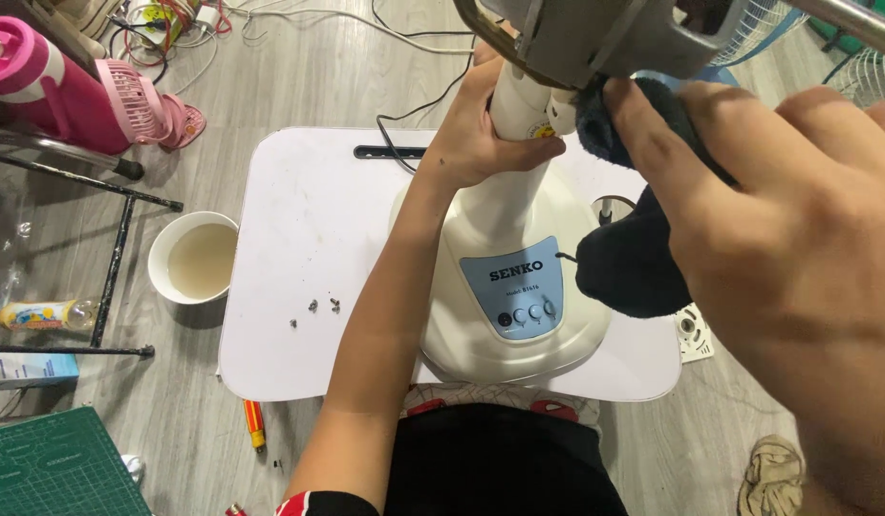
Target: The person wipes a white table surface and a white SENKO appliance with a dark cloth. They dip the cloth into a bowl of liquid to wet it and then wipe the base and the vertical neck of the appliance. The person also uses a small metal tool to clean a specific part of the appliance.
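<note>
Currently your left hand [481, 134] grips the white fan column [519, 110], which stands on its cream base [505, 287] on the desk [299, 239]. Your right hand [796, 248] clutches a dark cloth [629, 258] against the column; wiping appears underway, its extent unclear.

Fan head [595, 38] cut off above.

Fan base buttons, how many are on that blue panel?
3 round buttons sit in a row along the blue panel's lower edge on the fan base; none look hidden.
</note>
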